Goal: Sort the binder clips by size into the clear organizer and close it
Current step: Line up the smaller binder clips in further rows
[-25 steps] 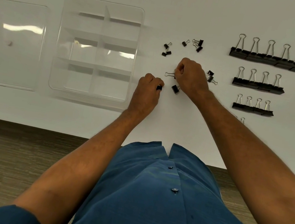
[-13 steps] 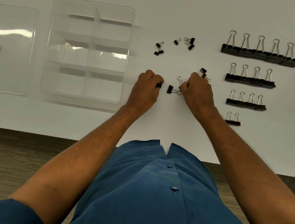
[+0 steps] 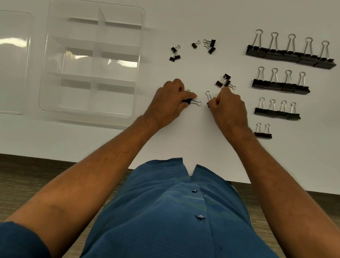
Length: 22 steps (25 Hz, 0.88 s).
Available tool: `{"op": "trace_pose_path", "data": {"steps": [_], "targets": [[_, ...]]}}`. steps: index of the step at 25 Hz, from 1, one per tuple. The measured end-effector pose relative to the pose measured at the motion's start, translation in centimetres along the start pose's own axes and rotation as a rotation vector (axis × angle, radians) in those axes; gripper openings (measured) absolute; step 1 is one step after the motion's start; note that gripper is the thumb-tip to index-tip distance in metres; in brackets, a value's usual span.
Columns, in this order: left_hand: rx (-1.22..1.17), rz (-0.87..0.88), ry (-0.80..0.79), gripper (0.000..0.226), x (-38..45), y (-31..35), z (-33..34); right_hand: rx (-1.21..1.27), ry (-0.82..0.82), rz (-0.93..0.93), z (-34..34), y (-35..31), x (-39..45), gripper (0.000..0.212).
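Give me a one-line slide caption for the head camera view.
Both hands, left hand and right hand, each pinch a small binder clip beside sorted clip rows and the open organizer.

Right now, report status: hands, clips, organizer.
Left hand pinches a small clip; right hand pinches another. Organizer open, no clips visible inside. Nothing in the way.

Both forearms reaching forward (bare), left hand [image 3: 171, 98] curled, pinching, right hand [image 3: 228, 107] curled, pinching
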<state>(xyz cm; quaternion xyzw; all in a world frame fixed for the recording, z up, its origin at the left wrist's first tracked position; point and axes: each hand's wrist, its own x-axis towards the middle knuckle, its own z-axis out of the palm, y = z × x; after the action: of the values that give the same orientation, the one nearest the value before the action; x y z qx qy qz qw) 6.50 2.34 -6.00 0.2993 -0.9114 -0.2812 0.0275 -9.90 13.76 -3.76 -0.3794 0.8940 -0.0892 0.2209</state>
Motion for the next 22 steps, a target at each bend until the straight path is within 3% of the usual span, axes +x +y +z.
{"op": "trace_pose_path", "data": {"steps": [4, 6, 10, 18, 22], "targets": [[-0.073, -0.054, 0.023, 0.034, -0.4, 0.3, -0.1, 0.095, 0.050, -0.037, 0.3, 0.6, -0.8, 0.012], [-0.085, -0.088, 0.022, 0.037, -0.5, 0.4, 0.0, 0.204, 0.136, -0.141, 0.7, 0.8, -1.3, 0.006], [-0.112, -0.125, 0.030, 0.042, -0.8, 0.4, 0.2, 0.186, 0.091, -0.364, 1.9, 1.4, -2.4, 0.029], [-0.123, -0.111, -0.012, 0.043, -1.5, -0.4, -0.1, 0.277, 0.025, -0.321, 2.7, -0.1, -1.7, 0.012], [-0.143, -0.118, -0.013, 0.037, -1.4, -0.5, -0.4, 0.298, 0.005, -0.306, 3.1, -1.4, -1.7, 0.015]]}}
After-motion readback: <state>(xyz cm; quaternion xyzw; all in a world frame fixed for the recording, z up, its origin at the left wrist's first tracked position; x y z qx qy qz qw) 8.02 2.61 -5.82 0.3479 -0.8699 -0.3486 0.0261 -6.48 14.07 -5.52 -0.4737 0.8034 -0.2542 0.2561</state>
